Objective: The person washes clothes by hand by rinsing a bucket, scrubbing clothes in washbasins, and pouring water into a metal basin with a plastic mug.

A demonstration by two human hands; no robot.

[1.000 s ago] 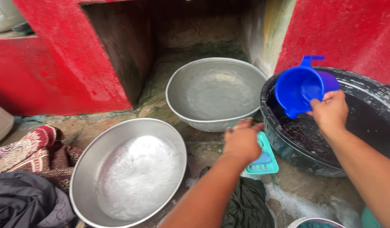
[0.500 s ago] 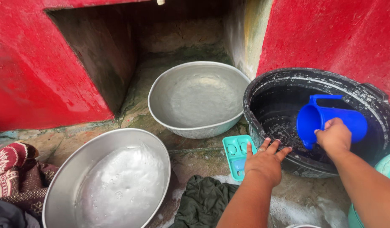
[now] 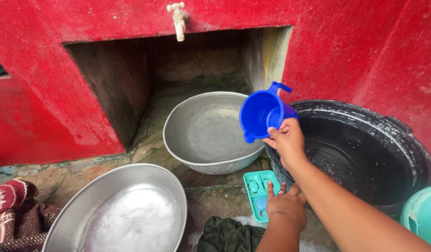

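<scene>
My right hand [image 3: 286,141] grips a blue plastic jug [image 3: 263,112], tilted with its mouth toward the far metal basin [image 3: 207,133], just above that basin's right rim. A large black tub [image 3: 365,154] stands to the right of the jug. My left hand [image 3: 285,205] rests low with fingers spread, holding nothing, over the edge of a teal soap tray [image 3: 256,185] on the wet floor. A second metal basin [image 3: 122,212] with soapy water sits at the lower left.
A tap [image 3: 179,19] sticks out of the red wall above a recessed niche. Dark green cloth [image 3: 229,235] lies on the floor near my left arm. Patterned maroon fabric [image 3: 10,210] is heaped at the far left. A teal bucket [image 3: 423,214] shows at the right edge.
My right hand lifted the blue jug out of the black tub and carried it left over the far basin's rim. My left hand dropped lower beside the soap tray. The view tilted up, showing the tap.
</scene>
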